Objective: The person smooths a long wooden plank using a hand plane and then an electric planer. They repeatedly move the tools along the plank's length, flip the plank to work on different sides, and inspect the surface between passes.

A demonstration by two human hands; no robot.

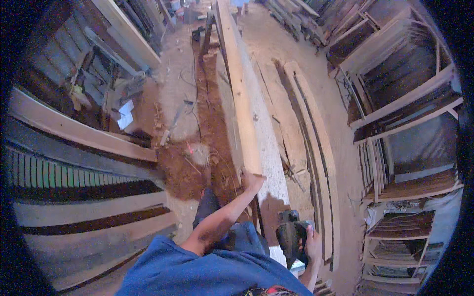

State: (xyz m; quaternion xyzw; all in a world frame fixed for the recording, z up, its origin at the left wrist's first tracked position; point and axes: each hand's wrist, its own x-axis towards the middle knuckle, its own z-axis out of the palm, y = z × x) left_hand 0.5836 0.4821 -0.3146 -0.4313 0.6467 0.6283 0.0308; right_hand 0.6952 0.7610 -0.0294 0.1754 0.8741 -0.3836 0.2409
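A long pale wooden beam (242, 103) runs away from me along a narrow, white-speckled bench (270, 148). At its near end my left hand (253, 179) is closed on the wood, the arm stretched forward. Lower right, my right hand (312, 242) grips a dark hand-held power tool (290, 239). That tool rests at the bench's near part, apart from the beam's end; its exact kind and its underside are not clear. Fingers of the right hand are partly hidden behind its body.
Long rough planks (316, 133) lie on the floor right of the bench. Stacked wooden frames (400, 172) line the right side. Large boards and a slatted panel (74, 172) stand at the left. Reddish sawdust (177, 172), a cable and wood scraps cover the floor.
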